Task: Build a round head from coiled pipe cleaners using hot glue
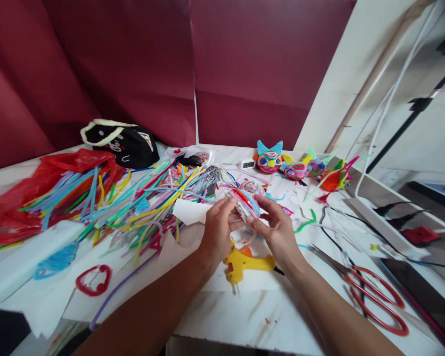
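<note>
Between my two hands is a rounded craft piece (247, 201) covered in pink, blue, white and orange pipe cleaners. My left hand (221, 225) grips its left side, thumb on top. The fingers of my right hand (276, 222) curl around its right side, with the thumb at its lower edge. Just below my hands a yellow hot glue gun (246, 263) lies on white paper. A second decorated piece (252, 187) sits right behind the held one, partly hidden.
Loose pipe cleaners (141, 207) and a red plastic bag (7, 198) cover the left. Finished animal heads (270, 160) stand at the back. On the right lie orange-handled scissors (374, 294), a phone (422, 296) and a power strip (389, 227). A black bag (133, 148) leans behind.
</note>
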`<act>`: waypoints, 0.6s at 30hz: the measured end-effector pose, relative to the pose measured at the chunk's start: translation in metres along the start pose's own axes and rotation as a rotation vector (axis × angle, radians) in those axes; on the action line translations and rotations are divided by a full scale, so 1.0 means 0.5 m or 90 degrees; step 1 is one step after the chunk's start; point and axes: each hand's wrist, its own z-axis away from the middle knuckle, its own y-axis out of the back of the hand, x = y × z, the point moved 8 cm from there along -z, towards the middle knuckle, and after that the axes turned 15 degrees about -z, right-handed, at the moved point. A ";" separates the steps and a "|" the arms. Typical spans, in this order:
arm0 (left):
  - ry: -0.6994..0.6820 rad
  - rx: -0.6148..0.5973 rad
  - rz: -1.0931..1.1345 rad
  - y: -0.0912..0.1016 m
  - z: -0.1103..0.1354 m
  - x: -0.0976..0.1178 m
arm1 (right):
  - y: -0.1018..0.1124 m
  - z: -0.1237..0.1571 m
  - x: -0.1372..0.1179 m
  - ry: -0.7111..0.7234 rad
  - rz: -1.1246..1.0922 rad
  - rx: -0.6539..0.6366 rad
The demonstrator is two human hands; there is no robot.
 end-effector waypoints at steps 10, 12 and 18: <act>-0.021 -0.005 -0.046 0.001 0.000 0.000 | 0.000 0.002 -0.003 0.050 0.043 -0.007; -0.016 0.008 -0.038 0.003 -0.001 -0.001 | -0.002 0.004 -0.009 0.073 0.065 -0.007; -0.006 0.016 0.001 0.007 -0.004 -0.005 | -0.008 0.008 -0.014 0.076 0.083 -0.012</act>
